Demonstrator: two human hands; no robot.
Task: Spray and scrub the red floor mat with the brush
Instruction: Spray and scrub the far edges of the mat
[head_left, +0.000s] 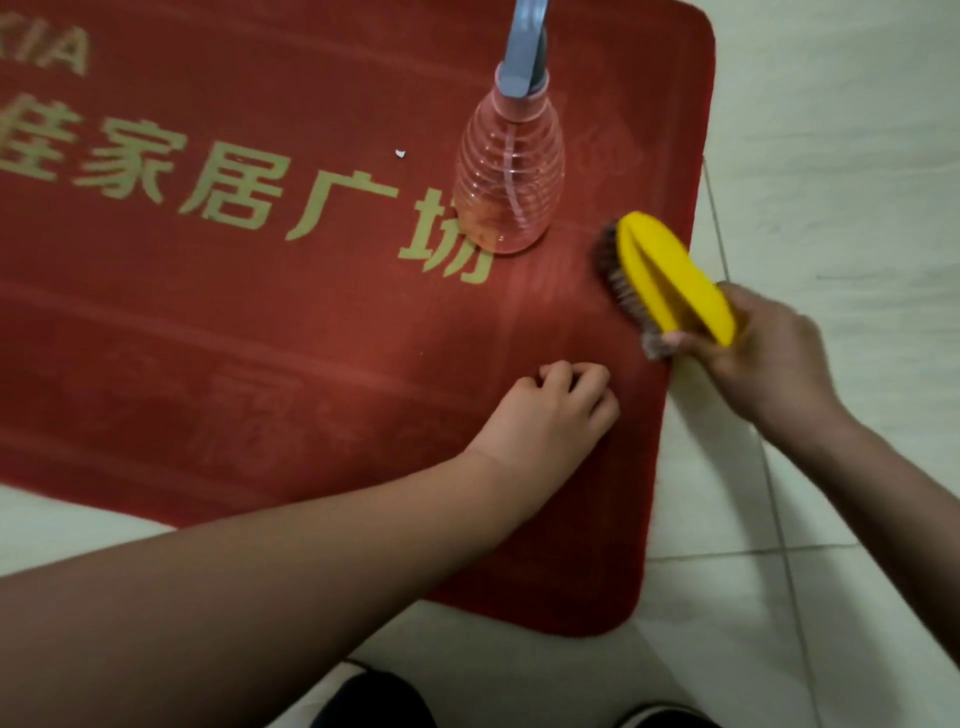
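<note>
**A:** What fills most of the view?

**B:** A pale tiled floor. On it lies the red floor mat, running in from the left and ending in a rounded right edge. Gold lettering crosses its far half.

**A:** Is anything standing on it?

**B:** A clear spray bottle with a ribbed body and a grey spray head. It stands upright on the far right part of the mat, with its base at the last gold character. There is a little liquid in the bottom.

**A:** And the brush?

**B:** The yellow brush is just right of the bottle and a little nearer, by the mat's right edge. It is tilted, with the brown bristles turned left and down onto the pile and the yellow back facing up and right. It looks slightly blurred.

**A:** Who has hold of it?

**B:** The right hand grasps its near end, thumb on the bristle side and fingers wrapped behind. That hand is over the tiles, just off the mat.

**A:** And the other hand?

**B:** The left hand rests on the mat, near and left of the brush and not touching it. Its fingers are curled under, clenched on nothing.

**A:** Anything smaller?

**B:** A dark shoe tip on the tiles at the near edge. There is also a white speck on the mat, left of the bottle.
</note>
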